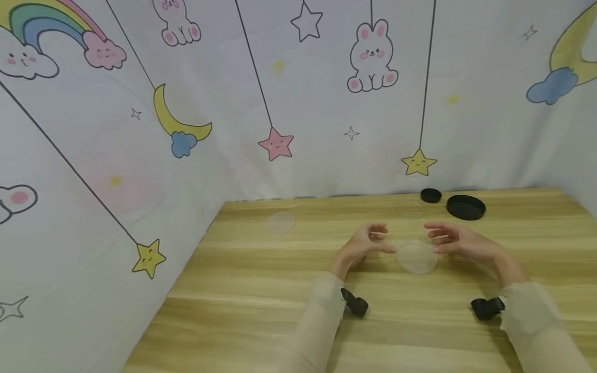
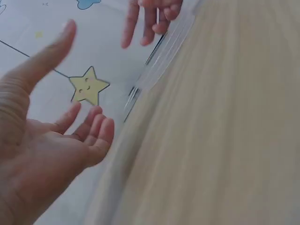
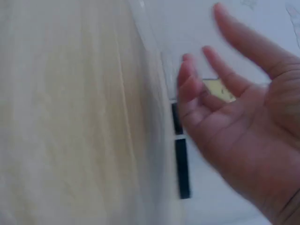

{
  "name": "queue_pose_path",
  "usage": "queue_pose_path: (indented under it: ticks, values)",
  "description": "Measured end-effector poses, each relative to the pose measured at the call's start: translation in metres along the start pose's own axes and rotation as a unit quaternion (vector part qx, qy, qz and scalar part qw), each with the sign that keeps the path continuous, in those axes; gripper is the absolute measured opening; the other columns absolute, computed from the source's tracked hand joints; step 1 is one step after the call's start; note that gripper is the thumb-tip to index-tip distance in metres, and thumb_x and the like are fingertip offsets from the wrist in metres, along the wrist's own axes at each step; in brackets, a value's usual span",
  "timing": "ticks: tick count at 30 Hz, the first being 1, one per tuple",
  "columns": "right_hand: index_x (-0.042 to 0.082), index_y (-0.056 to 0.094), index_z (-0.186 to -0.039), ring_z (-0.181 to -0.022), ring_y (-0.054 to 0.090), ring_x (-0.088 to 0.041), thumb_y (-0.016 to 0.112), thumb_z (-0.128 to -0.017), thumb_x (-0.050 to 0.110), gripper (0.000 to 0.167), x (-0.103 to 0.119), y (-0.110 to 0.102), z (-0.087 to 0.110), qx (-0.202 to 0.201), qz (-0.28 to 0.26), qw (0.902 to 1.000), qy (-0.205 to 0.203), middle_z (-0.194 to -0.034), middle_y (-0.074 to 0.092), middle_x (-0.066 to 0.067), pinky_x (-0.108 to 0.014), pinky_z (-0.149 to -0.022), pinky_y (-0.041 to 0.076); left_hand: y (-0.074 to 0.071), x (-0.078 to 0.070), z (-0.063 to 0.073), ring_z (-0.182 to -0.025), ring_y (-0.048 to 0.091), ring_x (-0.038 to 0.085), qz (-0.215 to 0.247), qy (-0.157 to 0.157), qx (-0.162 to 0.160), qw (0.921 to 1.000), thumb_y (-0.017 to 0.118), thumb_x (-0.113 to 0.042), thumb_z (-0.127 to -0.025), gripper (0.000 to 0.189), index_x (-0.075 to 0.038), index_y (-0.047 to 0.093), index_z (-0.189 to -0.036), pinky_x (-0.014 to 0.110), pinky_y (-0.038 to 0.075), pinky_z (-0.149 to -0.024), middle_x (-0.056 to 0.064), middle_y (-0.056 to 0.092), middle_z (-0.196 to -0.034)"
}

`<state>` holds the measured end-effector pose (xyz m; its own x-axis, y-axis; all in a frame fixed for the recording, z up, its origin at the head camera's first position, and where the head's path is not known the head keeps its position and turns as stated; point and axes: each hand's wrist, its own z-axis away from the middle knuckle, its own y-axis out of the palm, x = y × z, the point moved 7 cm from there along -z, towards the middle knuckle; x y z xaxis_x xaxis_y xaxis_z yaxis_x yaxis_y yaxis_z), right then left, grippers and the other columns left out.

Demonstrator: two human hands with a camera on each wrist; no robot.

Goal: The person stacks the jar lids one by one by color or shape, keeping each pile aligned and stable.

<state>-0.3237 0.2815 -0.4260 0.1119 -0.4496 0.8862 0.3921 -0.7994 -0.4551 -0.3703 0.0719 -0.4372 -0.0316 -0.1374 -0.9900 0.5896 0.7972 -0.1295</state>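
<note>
A transparent round disc or shallow dish (image 1: 416, 257) lies on the wooden table between the two hands. On its left, the left hand (image 1: 366, 244) is held with relaxed, slightly bent fingers; its thumb tip comes up to the disc's edge. The right hand (image 1: 466, 246) mirrors it on the other side, thumb close to the rim. Whether either thumb touches the disc cannot be told. Both wrist views show spread thumbs and nothing held in the left hand (image 2: 51, 145) or the right hand (image 3: 248, 126). The disc's edge (image 2: 171, 51) appears in the left wrist view.
Farther back stand a small black round lid or dish (image 1: 431, 196) and a larger black one (image 1: 466, 207). A faint transparent disc (image 1: 410, 208) lies left of them, another (image 1: 281, 223) at the far left. A printed cloth (image 1: 317, 171) hangs behind the wooden table (image 1: 261, 300).
</note>
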Motion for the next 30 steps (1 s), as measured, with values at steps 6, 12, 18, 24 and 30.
queue_pose_path:
  ticks: [6, 12, 18, 24, 30]
  values:
    - [0.001, 0.025, -0.152, -0.135, 0.036, -0.050, 0.057, -0.099, 0.023, 0.066, 0.067, 0.006, -0.033, -0.018, 0.036, 0.9988, -0.026, -0.151, 0.032, -0.031, -0.057, -0.104, 0.040, -0.079, -0.043, 0.030, -0.136, 0.038, 0.032, 0.072, 0.086, -0.114, 0.9872, 0.069, 0.002, -0.086, 0.069, -0.009, 0.036, -0.146, 0.045, 0.039, -0.111, 0.014, 0.043, -0.148]
    - [0.004, 0.024, -0.153, -0.143, 0.027, -0.046, 0.060, -0.097, 0.026, 0.070, 0.112, 0.064, -0.094, 0.024, -0.023, 0.9985, -0.043, -0.156, 0.027, -0.026, -0.061, -0.114, 0.027, -0.153, -0.025, 0.084, -0.134, 0.036, 0.030, 0.077, 0.069, -0.234, 0.9668, 0.070, -0.005, -0.087, 0.068, -0.006, 0.035, -0.145, 0.046, 0.035, -0.112, 0.013, 0.042, -0.148]
    - [0.004, 0.022, -0.154, -0.147, 0.020, -0.042, 0.058, -0.098, 0.018, 0.069, 0.122, 0.117, -0.144, 0.031, -0.082, 0.9951, -0.047, -0.158, 0.025, -0.023, -0.057, -0.117, 0.025, -0.205, -0.002, 0.109, -0.135, 0.031, 0.037, 0.095, 0.057, -0.303, 0.9465, 0.068, -0.004, -0.088, 0.065, -0.002, 0.037, -0.145, 0.045, 0.033, -0.112, 0.020, 0.038, -0.146]
    - [0.002, 0.021, -0.154, -0.148, 0.018, -0.040, 0.058, -0.097, 0.016, 0.069, 0.114, 0.151, -0.171, 0.018, -0.092, 0.9951, -0.032, -0.158, 0.026, -0.024, -0.057, -0.118, 0.024, -0.233, 0.024, 0.115, -0.134, 0.032, 0.037, 0.083, 0.026, -0.343, 0.9354, 0.069, -0.007, -0.087, 0.066, 0.001, 0.038, -0.145, 0.045, 0.035, -0.111, 0.024, 0.035, -0.148]
    - [0.001, 0.015, -0.155, -0.149, 0.016, -0.041, 0.057, -0.097, 0.012, 0.073, 0.113, 0.183, -0.190, 0.039, -0.091, 0.9945, -0.034, -0.160, 0.021, -0.024, -0.057, -0.117, 0.026, -0.250, 0.047, 0.118, -0.128, 0.037, 0.032, 0.101, 0.025, -0.381, 0.9185, 0.071, -0.009, -0.086, 0.069, 0.005, 0.036, -0.144, 0.043, 0.037, -0.106, 0.024, 0.035, -0.145]
